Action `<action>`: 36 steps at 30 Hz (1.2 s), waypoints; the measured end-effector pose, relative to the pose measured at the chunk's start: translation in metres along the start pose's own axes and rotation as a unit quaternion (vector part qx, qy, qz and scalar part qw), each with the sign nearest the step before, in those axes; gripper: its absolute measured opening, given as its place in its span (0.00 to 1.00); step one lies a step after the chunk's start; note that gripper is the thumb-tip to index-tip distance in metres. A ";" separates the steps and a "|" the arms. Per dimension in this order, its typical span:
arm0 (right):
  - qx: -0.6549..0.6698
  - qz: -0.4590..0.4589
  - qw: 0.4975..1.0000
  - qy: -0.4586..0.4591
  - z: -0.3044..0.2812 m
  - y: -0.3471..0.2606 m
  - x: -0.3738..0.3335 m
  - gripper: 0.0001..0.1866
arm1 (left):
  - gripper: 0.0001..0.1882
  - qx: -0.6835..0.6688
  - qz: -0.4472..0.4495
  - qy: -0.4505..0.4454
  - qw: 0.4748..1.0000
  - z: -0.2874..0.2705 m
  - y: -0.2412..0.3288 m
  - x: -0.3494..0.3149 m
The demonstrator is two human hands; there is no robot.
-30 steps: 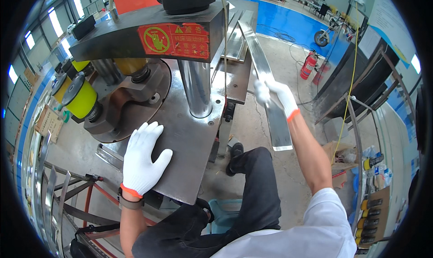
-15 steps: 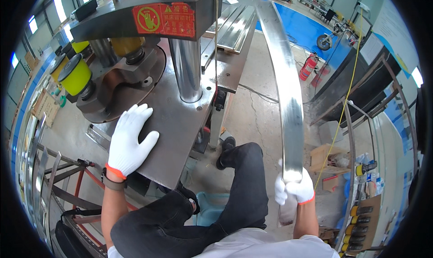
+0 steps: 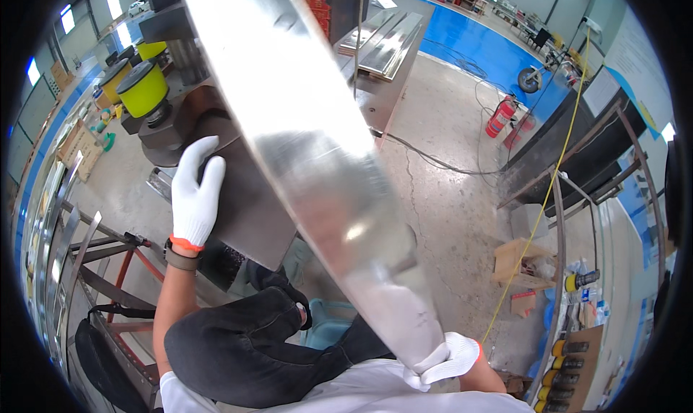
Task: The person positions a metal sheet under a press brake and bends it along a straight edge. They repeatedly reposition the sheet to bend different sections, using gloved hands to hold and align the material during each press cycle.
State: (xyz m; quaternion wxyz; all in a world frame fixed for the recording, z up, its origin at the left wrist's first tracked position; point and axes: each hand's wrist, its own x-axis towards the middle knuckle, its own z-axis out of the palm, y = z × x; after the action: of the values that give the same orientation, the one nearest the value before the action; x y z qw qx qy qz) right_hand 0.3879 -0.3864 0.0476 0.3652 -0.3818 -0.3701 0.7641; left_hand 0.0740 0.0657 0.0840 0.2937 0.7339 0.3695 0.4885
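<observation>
A long, shiny metal strip (image 3: 310,153) slants across the view, from near my body at the lower right up over the machine at the upper left. My right hand (image 3: 456,359), in a white glove with an orange cuff, grips its near end. My left hand (image 3: 196,196), gloved alike, is at the left edge of the machine's dark steel table (image 3: 253,214). Its thumb and fingers are apart and hold nothing; a gap separates them from the strip. Part of the machine, with its red warning label (image 3: 318,15), is hidden behind the strip.
Yellow-green cylinders (image 3: 142,90) stand on the machine at the left. More metal strips (image 3: 390,45) lie on its far end. A red fire extinguisher (image 3: 501,117) and a metal rack (image 3: 559,218) are at the right. A blue-green plastic stool (image 3: 330,323) sits below.
The strip has swung left, from upright at the right to slanting over the machine. My right hand has come closer to my body. My left hand has risen from the table and bent its fingers.
</observation>
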 end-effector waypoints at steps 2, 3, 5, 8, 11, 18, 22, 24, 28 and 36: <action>0.003 0.056 0.998 0.039 0.004 0.012 0.003 0.20 | 0.12 -0.064 -0.002 0.068 0.996 -0.013 -0.013 0.001; 0.003 0.084 0.995 0.058 0.005 0.016 0.005 0.24 | 0.10 -0.093 0.016 0.099 0.991 -0.014 -0.018 0.002; 0.016 0.126 0.986 0.103 0.017 -0.007 0.012 0.25 | 0.10 -0.083 0.019 0.100 0.991 -0.014 -0.020 0.003; 0.066 0.107 0.986 0.109 0.022 -0.012 0.025 0.30 | 0.16 -0.088 0.025 0.080 0.993 -0.013 -0.020 0.003; 0.110 0.078 0.988 0.075 0.014 -0.001 0.032 0.36 | 0.22 -0.060 -0.016 0.041 0.997 -0.008 -0.007 -0.001; 0.083 0.081 0.988 0.105 -0.003 -0.002 0.035 0.43 | 0.28 0.112 0.110 -0.079 0.984 -0.008 0.012 0.000; 0.124 0.038 0.986 0.109 -0.009 -0.014 0.047 0.46 | 0.34 0.217 0.140 -0.183 0.949 -0.008 0.023 0.002; 0.206 0.005 0.978 0.037 -0.013 -0.034 0.060 0.46 | 0.35 0.243 0.142 -0.211 0.936 -0.005 0.026 0.004; 0.272 -0.011 0.962 -0.009 -0.010 -0.083 0.082 0.42 | 0.35 0.279 0.156 -0.239 0.917 -0.007 0.026 0.005; 0.234 -0.051 0.971 -0.008 -0.061 -0.111 0.130 0.28 | 0.36 0.317 0.161 -0.249 0.901 -0.003 0.016 0.008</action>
State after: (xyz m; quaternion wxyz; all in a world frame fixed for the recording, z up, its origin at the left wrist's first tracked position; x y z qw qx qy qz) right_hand 0.4133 -0.2089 0.0744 0.4794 -0.2605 -0.2032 0.8130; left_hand 0.0772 0.0640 0.1017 0.0456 0.9352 0.2966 0.1879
